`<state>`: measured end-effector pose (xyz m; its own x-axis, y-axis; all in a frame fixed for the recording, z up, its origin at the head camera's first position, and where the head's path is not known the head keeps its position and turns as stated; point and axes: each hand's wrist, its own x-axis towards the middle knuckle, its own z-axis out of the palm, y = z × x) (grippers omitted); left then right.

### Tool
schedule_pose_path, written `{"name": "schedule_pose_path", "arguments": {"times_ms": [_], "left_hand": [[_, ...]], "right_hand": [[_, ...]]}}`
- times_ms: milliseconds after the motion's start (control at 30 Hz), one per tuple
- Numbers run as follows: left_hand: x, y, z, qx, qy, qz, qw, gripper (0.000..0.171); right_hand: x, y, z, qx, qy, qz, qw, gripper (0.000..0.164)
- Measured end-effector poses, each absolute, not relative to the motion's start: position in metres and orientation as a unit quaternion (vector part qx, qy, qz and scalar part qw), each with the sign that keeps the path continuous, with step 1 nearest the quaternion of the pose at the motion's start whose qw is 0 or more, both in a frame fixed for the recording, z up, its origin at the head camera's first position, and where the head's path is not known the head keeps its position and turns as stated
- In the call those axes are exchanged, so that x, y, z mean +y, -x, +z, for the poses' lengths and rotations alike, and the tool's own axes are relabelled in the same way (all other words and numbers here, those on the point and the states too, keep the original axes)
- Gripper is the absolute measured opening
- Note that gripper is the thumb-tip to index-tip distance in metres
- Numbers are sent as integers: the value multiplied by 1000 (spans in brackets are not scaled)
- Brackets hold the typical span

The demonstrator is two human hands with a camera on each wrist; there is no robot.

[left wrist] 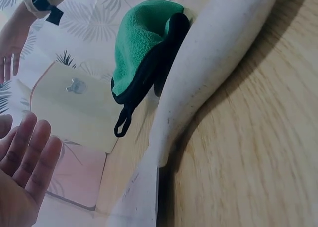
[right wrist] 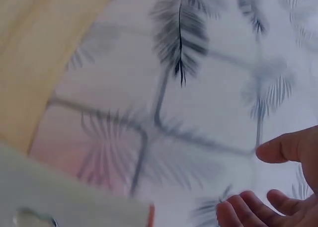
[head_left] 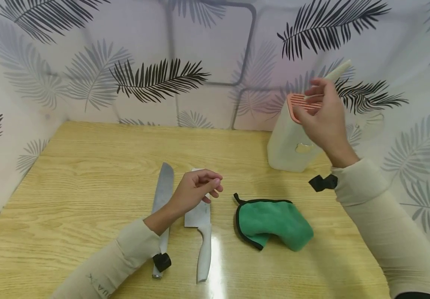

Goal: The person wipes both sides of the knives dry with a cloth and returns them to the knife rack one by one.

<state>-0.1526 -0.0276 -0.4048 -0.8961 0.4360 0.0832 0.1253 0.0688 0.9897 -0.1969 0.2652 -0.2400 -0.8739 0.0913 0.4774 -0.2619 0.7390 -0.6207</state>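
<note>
Over the knife block [head_left: 287, 143], a cream one with an orange slotted top [head_left: 297, 104], my right hand [head_left: 325, 114] hovers with thumb and fingers apart and nothing between them. A pale handle [head_left: 340, 70] slants up behind that hand; its lower end is hidden. My left hand [head_left: 196, 187] hangs loosely curled above the blade of a cleaver [head_left: 204, 253], holding nothing. The cleaver lies flat, its white handle [left wrist: 208, 53] large in the left wrist view. Left of it a long knife [head_left: 163, 187] lies partly under the left forearm.
A crumpled green cloth [head_left: 274, 220] with black edging and a loop lies right of the cleaver, in front of the block. The wooden table [head_left: 87, 174] meets a leaf-patterned curtain [head_left: 207, 104] at the back and sides.
</note>
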Motion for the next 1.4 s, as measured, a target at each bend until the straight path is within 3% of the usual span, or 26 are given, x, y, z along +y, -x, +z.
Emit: {"name": "schedule_pose_path", "arguments": {"times_ms": [433, 600, 767, 867, 967, 1167, 1400], "left_hand": [[-52, 147, -412, 774, -208, 579, 149, 29], [-56, 146, -409, 776, -208, 575, 154, 28], [-57, 148, -403, 781, -210, 571, 141, 26], [-59, 148, -400, 788, -208, 563, 137, 26], [-62, 148, -398, 791, -204, 561, 136, 27], [-66, 149, -393, 791, -198, 563, 138, 26], [-70, 148, -388, 792, -204, 560, 133, 25]], "right_hand": [[189, 150, -346, -922, -258, 280, -73, 13], [165, 132, -378, -912, -268, 264, -163, 14], [148, 123, -399, -918, -251, 230, -204, 40], [140, 119, -407, -924, -248, 205, -206, 57], [134, 116, -412, -933, -239, 187, -196, 63], [128, 115, -415, -941, -193, 196, -198, 58], [132, 116, -417, -915, -151, 282, -245, 37]]}}
